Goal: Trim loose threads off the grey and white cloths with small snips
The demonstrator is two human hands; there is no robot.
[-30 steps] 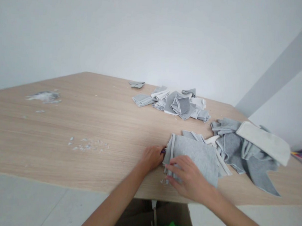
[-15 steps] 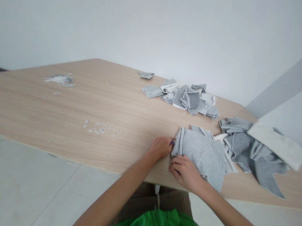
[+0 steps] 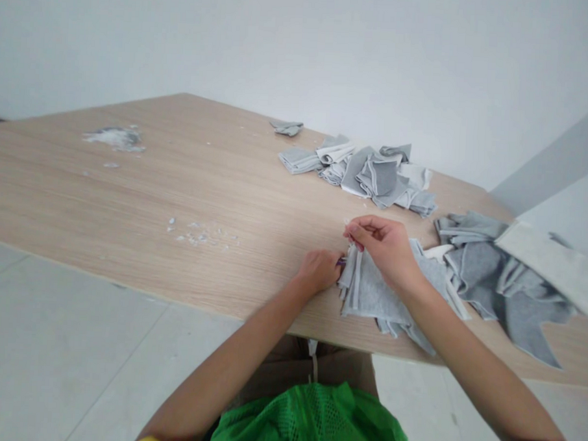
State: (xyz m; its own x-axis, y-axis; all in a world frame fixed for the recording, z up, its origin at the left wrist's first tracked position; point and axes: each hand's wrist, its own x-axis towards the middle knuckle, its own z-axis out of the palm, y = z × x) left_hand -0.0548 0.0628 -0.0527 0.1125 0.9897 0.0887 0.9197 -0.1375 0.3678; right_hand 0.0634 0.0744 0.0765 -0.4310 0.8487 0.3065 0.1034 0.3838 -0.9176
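Note:
Pieces of grey cloth (image 3: 369, 292) lie in a loose stack at the table's front edge, their folded edges facing left. My left hand (image 3: 322, 269) rests on the table at the stack's left side, fingers curled around something slim and purple (image 3: 341, 261); its kind is mostly hidden. Over the stack's far left corner is my right hand (image 3: 387, 247), thumb and forefinger pinched together. A tiny white bit shows by its fingertips, but I cannot make out what the pinch holds.
Folded grey and white cloths (image 3: 378, 179) lie by the wall. A larger grey heap (image 3: 481, 274), topped by a white piece (image 3: 550, 261), spreads at the right. White scraps (image 3: 200, 234) are scattered left of my hands, with a bigger lint pile (image 3: 115, 138) farther left.
My right hand has risen from the stack's near left corner to its far left corner, now pinching. The cloth's near edge is uncovered. My left hand stays beside the stack.

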